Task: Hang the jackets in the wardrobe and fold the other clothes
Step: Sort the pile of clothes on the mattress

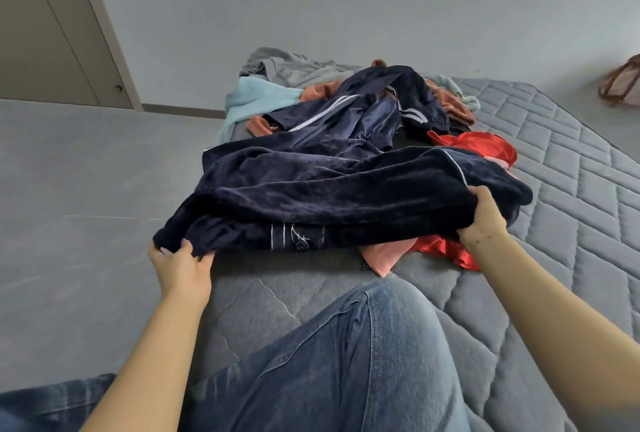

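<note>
Two ends of navy velvet garment [346, 189] pinched: left hand [180, 267], right hand [485, 220].

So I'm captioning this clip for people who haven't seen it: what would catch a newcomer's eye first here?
First, the dark navy velvet garment stretched across the middle, with the left hand gripping one end and the right hand the other. Next, the bright red cloth showing behind and under it on the right of the grey quilted mattress. Behind lies a jumbled clothes heap.

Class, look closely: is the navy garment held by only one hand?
No: the left hand and right hand each grip an end of the navy garment.
</note>
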A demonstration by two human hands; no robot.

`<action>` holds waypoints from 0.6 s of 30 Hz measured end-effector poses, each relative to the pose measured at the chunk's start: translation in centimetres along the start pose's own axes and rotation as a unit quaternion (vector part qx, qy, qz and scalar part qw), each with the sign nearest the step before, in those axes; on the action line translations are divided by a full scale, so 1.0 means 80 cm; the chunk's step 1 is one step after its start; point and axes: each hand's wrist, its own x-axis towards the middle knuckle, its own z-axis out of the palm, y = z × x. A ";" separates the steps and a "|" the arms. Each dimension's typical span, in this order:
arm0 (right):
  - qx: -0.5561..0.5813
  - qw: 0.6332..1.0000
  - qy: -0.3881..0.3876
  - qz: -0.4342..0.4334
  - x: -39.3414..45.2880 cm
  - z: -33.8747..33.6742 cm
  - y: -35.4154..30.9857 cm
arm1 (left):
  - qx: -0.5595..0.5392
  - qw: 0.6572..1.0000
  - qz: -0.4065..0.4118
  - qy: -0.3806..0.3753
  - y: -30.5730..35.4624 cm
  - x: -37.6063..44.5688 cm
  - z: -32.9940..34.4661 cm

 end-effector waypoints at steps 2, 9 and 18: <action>0.021 0.999 -0.007 -0.042 -0.018 -0.014 0.002 | 0.038 0.998 0.056 -0.018 0.015 -0.005 -0.005; 0.003 1.000 -0.017 0.003 -0.046 -0.102 0.069 | 0.188 0.979 0.070 -0.023 0.032 0.000 -0.053; -0.063 0.989 -0.087 0.101 -0.051 -0.141 0.101 | 0.265 0.964 -0.022 -0.020 0.039 0.003 -0.083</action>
